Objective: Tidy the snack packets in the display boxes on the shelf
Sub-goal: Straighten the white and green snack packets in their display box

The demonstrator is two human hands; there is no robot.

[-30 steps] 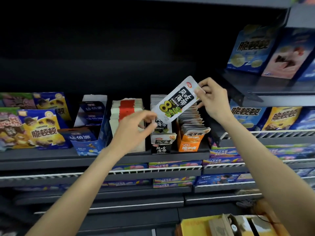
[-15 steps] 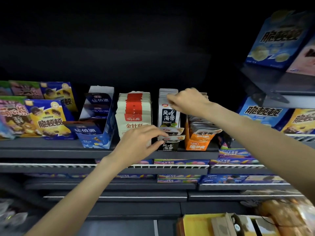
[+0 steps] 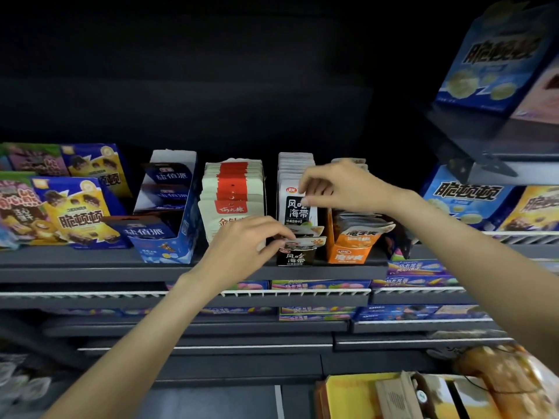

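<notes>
A black display box [image 3: 295, 257] stands on the dark shelf [image 3: 90, 261] with a row of white-and-black seaweed packets in it. My right hand [image 3: 338, 187] pinches the top right corner of the front upright packet [image 3: 297, 208]. My left hand [image 3: 245, 247] is at the box's front left, its fingertips pinching the bent-over packets [image 3: 305, 237] lying at the front. To the right is an orange display box [image 3: 352, 252] with grey packets leaning forward. To the left stands a stack of cream-and-red packets [image 3: 231, 195].
A blue display box [image 3: 169, 234] with dark blue packets stands further left, beside yellow and blue snack bags [image 3: 75, 213]. Blue snack bags [image 3: 465, 198] fill the right-hand shelves. Lower shelves hold flat coloured boxes. A yellow carton [image 3: 348, 397] and a bag sit at the bottom right.
My right hand has brought the seaweed packet down from the air into the black box and now holds its top corner. My left hand has moved onto the front packets.
</notes>
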